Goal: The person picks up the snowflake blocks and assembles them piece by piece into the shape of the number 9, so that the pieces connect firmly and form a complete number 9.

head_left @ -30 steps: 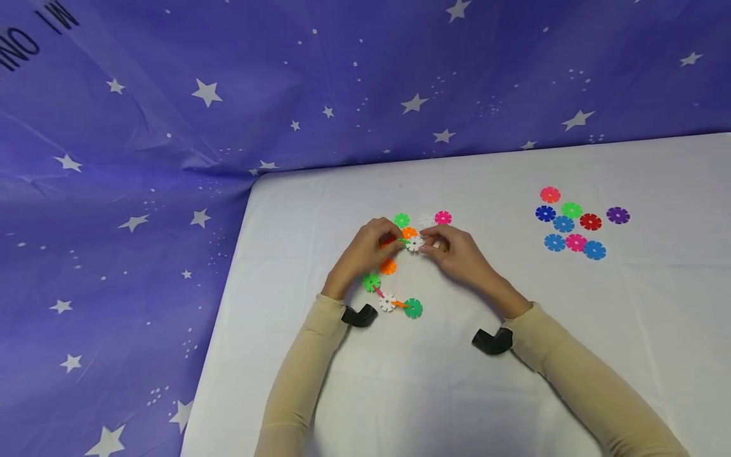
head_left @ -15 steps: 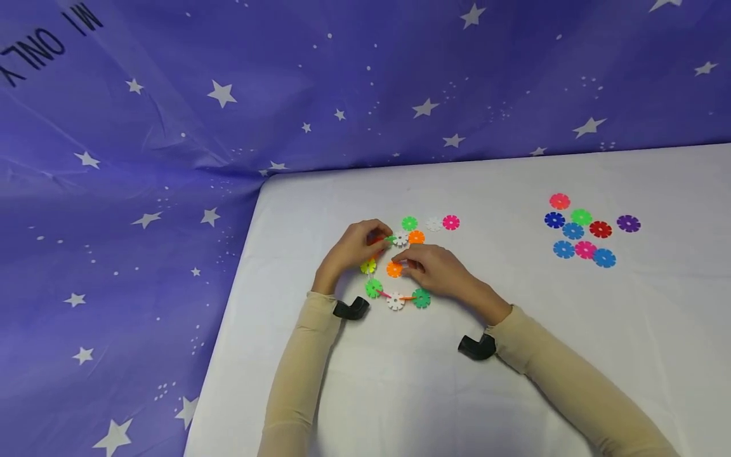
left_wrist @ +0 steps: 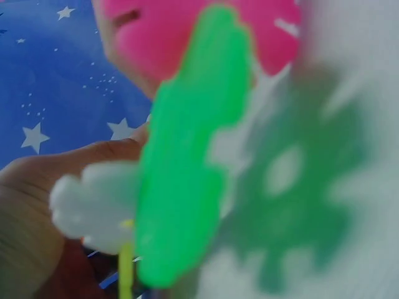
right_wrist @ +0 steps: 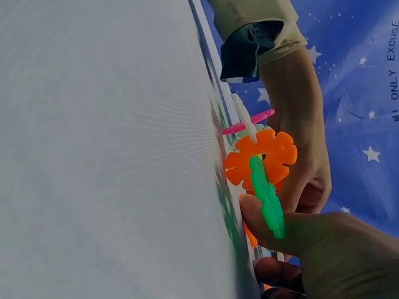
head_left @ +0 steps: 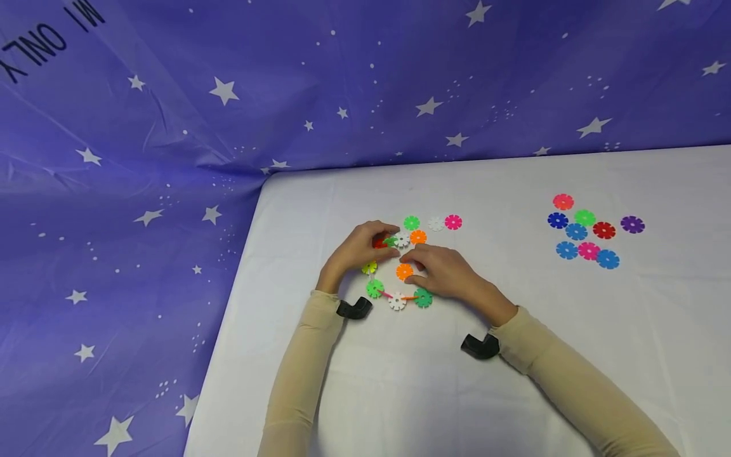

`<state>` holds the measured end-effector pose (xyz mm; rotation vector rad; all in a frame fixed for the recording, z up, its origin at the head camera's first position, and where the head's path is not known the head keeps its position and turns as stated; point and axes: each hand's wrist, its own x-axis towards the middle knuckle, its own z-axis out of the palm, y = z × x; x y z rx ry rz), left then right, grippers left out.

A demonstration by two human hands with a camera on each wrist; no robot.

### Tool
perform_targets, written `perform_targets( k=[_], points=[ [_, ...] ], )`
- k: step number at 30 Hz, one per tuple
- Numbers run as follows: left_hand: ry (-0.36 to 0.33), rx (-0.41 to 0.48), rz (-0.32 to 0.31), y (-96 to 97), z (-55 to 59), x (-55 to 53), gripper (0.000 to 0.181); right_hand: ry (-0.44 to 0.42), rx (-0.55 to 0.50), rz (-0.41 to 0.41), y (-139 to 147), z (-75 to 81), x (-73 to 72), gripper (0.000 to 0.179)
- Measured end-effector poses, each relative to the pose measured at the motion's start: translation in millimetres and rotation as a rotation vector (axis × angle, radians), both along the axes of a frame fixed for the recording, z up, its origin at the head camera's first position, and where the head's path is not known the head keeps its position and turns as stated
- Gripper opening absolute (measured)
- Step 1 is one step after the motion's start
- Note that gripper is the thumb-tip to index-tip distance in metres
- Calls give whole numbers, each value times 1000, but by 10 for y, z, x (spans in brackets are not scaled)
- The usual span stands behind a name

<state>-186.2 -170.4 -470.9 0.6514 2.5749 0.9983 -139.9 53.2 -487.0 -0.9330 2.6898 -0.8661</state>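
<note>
A curved chain of slotted plastic discs lies on the white table, with a yellow disc [head_left: 369,268], a green disc [head_left: 375,289] and a white disc [head_left: 396,301] among its links. My left hand [head_left: 354,249] is at the chain's upper end, finger and thumb spread either side of a red disc [head_left: 379,243]. Beside that sits another white disc [head_left: 402,239]. Inside the curve, my right hand [head_left: 445,271] holds a loose orange disc [head_left: 404,271] between thumb and fingers. In the left wrist view a green disc [left_wrist: 181,180] stands on edge, blurred.
Several loose discs lie just beyond the hands, including a pink disc [head_left: 454,222] and another orange disc [head_left: 418,237]. Farther right is a scattered group with a red disc [head_left: 604,230] and a purple disc [head_left: 632,224]. A blue star-patterned curtain [head_left: 365,82] hangs behind the table.
My right hand has left the upper white disc and come down to the orange disc, which has shifted slightly right. My left finger and thumb have spread apart at the chain.
</note>
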Motion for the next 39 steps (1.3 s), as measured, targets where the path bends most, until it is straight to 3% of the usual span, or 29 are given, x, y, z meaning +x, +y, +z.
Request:
perform_targets(
  k=[4, 8, 11, 14, 23, 39],
  points=[
    [33, -14, -4, 21, -35, -1, 46, -34, -26, -28, 9, 5, -2, 33],
    [56, -5, -11, 42, -45, -3, 42, -64, -89, -131, 70, 0, -38, 29],
    [70, 3, -28, 69, -42, -5, 40, -42, -153, -220, 135, -24, -85, 26],
    [86, 8, -42, 90, -34, 4, 38, 2, -197, -259, 169, -55, -120, 26],
    [91, -1, -65, 125, -1, 21, 37, 62, -218, -265, 155, -51, -139, 26],
    [34, 53, -53, 149, 1, 61, 39, 94, -336, -244, 134, -84, -132, 26]
  ],
)
